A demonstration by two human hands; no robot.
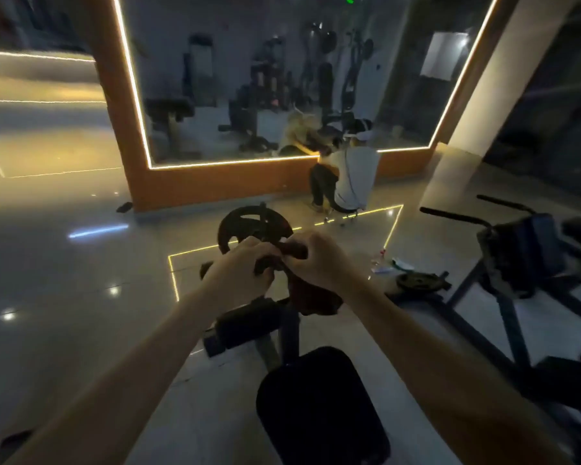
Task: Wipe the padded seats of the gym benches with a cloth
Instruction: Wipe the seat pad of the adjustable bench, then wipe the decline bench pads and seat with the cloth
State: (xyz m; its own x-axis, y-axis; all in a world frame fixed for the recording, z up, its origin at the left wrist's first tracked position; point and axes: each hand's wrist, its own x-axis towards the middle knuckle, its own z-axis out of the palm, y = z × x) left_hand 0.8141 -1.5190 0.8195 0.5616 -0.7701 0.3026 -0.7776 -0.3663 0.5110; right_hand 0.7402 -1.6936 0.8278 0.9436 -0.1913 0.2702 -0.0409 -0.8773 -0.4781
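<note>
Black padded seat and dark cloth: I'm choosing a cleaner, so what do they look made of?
Black padded seat: probably vinyl or leather-like upholstery, smooth and matt; rounded edges suggest padding, though dim light hides texture.
Dark reddish cloth: soft fabric, matt; it hangs limp and crumpled below the left hand and right hand gripping it.

Both bare forearms reach in from the near edge and converge mid-scene. Left grip (239, 268) and right grip (317, 260) are close together, backs up, fingers curled. Each pinches the cloth (311, 298), which is bunched between them and hangs below the right grip.
</note>
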